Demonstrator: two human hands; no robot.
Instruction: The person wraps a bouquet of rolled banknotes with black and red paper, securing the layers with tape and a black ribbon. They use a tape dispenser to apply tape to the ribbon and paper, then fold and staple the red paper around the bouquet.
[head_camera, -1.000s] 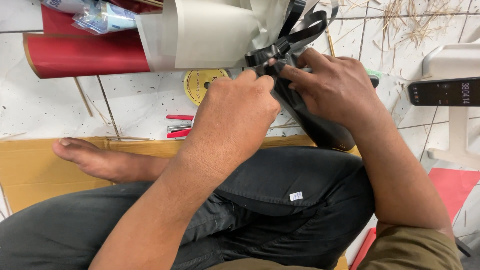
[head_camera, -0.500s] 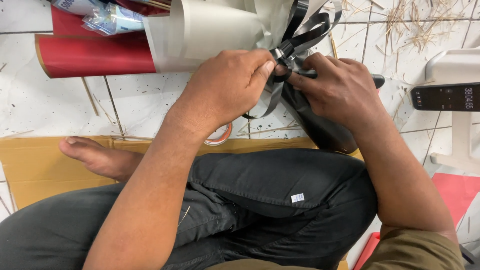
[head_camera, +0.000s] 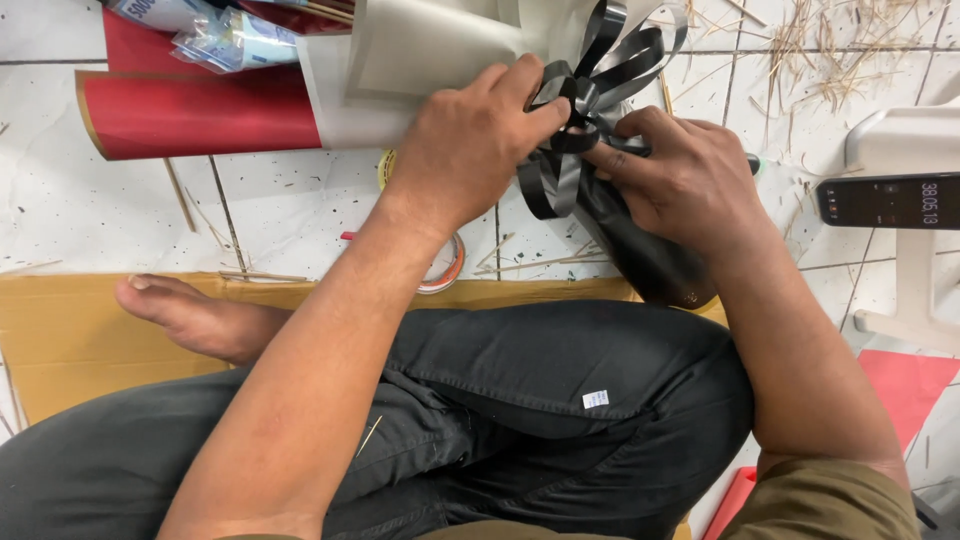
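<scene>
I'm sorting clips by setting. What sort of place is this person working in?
Probably a small floor-level gift-wrapping or bouquet workspace. The person sits on cardboard laid over a speckled tiled floor, both hands tying a black ribbon bow on a wrapped bundle; rolled red wrapping paper and scattered straw lie nearby.

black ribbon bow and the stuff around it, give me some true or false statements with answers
1. Both hands are on the black ribbon bow. True: the left hand and the right hand pinch it at its middle.
2. The wrap behind the bow is all red. False: the red paper is only the outer layer; a cream sheet lies over it.
3. The person sits on bare tiles. False: brown cardboard lies under the legs.
4. A bare foot rests on the cardboard. True.
5. Dry straw lies scattered on the white tile floor. True.
6. The trousers are light blue. False: the trousers are black.
</scene>
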